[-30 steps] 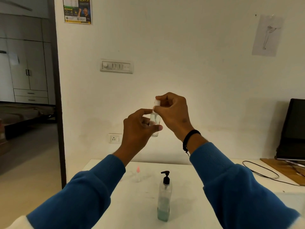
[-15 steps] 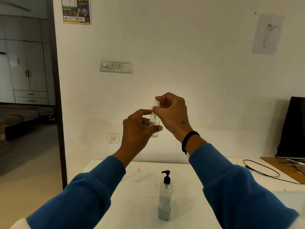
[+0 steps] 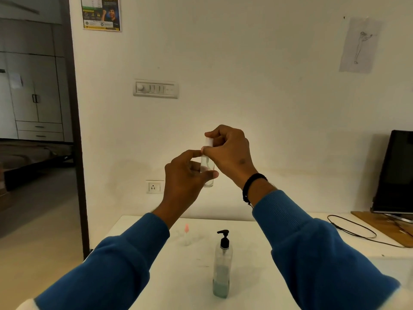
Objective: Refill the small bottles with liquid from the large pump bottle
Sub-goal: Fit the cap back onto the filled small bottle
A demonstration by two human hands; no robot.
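Left hand [image 3: 185, 175] grasps small clear bottle [image 3: 207, 173]; right hand [image 3: 230, 153] pinches its white cap [image 3: 209, 142]. Unlabelled pump bottle [image 3: 222, 267] at 6 o'clock; poster [image 3: 101, 13] reads "3,975".

Wall poster [image 3: 101, 13] at top left with yellow number "3,975", its smaller print too blurred to read

The room is lit softly and evenly, with no strong glare. The white wall [image 3: 245, 63] is bright, while the doorway [image 3: 33, 108] at far left is dim. The pump bottle [image 3: 222, 265] throws only a faint shadow. The wide lens bends the edges; details look slightly soft.
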